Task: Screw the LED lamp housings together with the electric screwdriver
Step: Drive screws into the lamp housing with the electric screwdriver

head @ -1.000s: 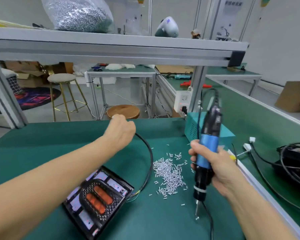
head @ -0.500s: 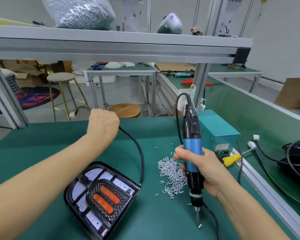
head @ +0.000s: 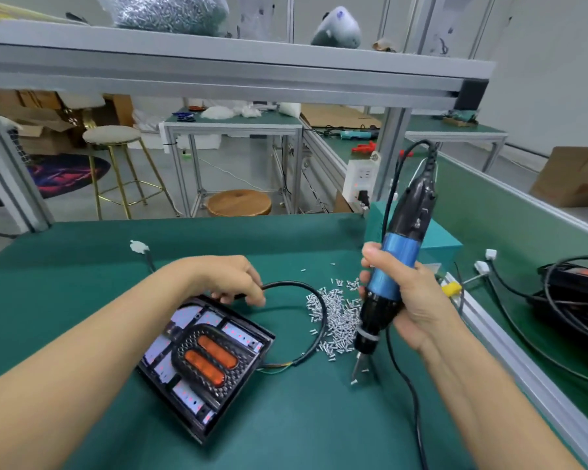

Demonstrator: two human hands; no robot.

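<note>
A black LED lamp housing (head: 204,361) with two orange lenses lies flat on the green mat (head: 286,429), left of centre. Its black cable (head: 314,300) loops up and over to the right, and its white plug (head: 138,246) lies on the mat farther back. My left hand (head: 235,281) sits at the housing's far edge, fingers curled round the cable. My right hand (head: 408,300) grips the blue and black electric screwdriver (head: 394,269), held nearly upright. Its bit (head: 357,368) points down beside a pile of small silver screws (head: 336,313), with a screw at its tip.
A teal power box (head: 438,239) stands behind the screwdriver. An aluminium rail (head: 510,354) runs along the mat's right edge, with coiled black cables (head: 574,300) beyond it. An overhead shelf (head: 218,62) carries a bag of screws. Stools and another bench stand behind.
My left hand has come back down from the far left, laying the cable's plug end on the mat, and now holds the cable near the housing. The screwdriver moved slightly right.
</note>
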